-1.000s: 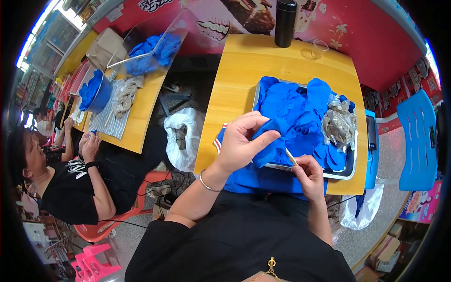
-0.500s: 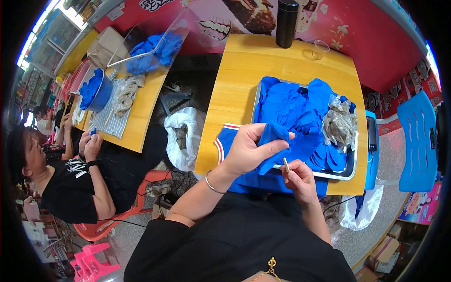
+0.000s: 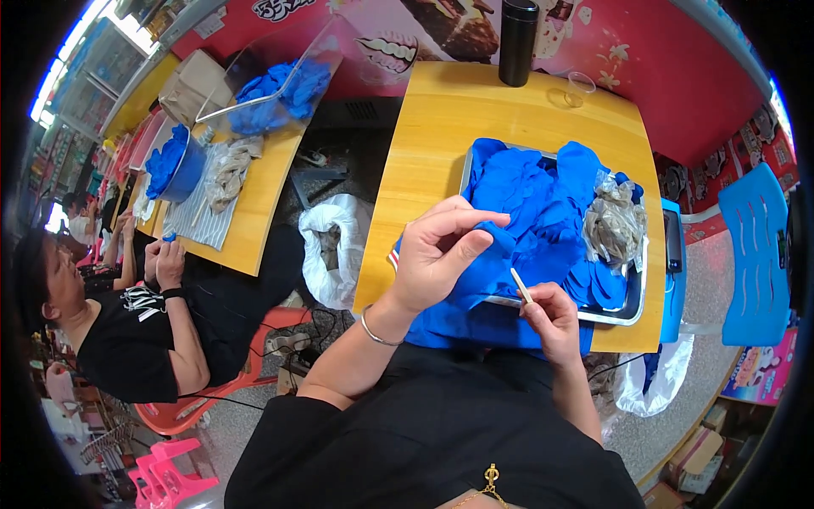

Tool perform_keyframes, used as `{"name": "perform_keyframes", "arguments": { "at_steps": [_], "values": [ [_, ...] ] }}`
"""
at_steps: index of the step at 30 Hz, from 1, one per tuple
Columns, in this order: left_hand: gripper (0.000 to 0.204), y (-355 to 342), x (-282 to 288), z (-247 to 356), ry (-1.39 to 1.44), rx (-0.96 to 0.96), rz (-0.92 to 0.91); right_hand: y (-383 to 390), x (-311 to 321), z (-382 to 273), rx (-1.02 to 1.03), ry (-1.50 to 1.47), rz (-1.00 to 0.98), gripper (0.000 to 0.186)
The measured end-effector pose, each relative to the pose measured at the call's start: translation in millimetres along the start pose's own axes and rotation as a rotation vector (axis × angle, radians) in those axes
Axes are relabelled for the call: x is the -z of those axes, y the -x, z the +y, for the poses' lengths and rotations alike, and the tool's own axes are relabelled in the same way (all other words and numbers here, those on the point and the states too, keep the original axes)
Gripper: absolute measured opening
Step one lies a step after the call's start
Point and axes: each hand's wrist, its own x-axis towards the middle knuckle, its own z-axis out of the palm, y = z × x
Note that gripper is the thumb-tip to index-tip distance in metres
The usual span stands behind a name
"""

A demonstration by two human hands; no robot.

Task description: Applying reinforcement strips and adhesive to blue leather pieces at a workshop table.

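Observation:
My left hand (image 3: pixel 431 261), a metal bangle at its wrist, pinches a blue fabric piece (image 3: pixel 498 241) between thumb and fingers above the front of a metal tray (image 3: pixel 629 319). A thin, pale stick (image 3: pixel 521 284) is gripped by my right hand (image 3: pixel 556 324), its tip pointing up toward the piece but apart from it. Heaped in the tray is a pile of blue fabric pieces (image 3: pixel 519 185). Beside them, at the tray's right, lies a clear plastic bag (image 3: pixel 614 224) of grey-brown stuff. Blue cloth with a striped trim (image 3: pixel 458 332) lies along the table's front edge.
At the table's (image 3: pixel 441 110) back stand a black bottle (image 3: pixel 517 47) and a clear cup (image 3: pixel 579 87). On the left, a seated person (image 3: pixel 144 331) works at another table with a blue bowl (image 3: pixel 182 174). White bags (image 3: pixel 326 284) stand on the floor; a blue chair (image 3: pixel 753 254) is at right.
My left hand has shifted a little left and turned, drawing the blue piece back from the stick. The stick now points more upward in my right hand, which has moved slightly right.

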Motion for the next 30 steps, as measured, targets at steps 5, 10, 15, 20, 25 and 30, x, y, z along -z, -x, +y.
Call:
{"name": "perform_keyframes", "arguments": {
  "at_steps": [5,10,15,20,25,30],
  "values": [
    [0.017,4.3,-1.8,0.7,0.058,0.031,0.054,5.5,-2.2,12.4,0.007,-0.043,0.005,0.011],
    [0.019,5.4,-4.3,0.2,0.115,0.079,0.062,9.5,-1.6,13.1,-0.042,-0.109,0.02,0.013],
    [0.019,6.2,-3.7,-0.1,0.148,0.113,0.058,9.3,-7.6,12.1,-0.05,-0.138,0.01,0.013],
    [0.019,8.9,-0.3,-6.4,0.349,0.163,-0.034,5.8,-8.4,9.9,-0.031,-0.188,-0.119,0.013],
    [0.02,3.9,2.4,-1.3,0.24,0.038,-0.119,6.8,-8.1,13.5,0.018,-0.193,-0.128,0.011],
    [0.023,4.2,1.7,7.6,0.113,0.057,-0.057,9.6,-9.9,19.9,0.195,0.03,0.03,0.01]
  ]
}}
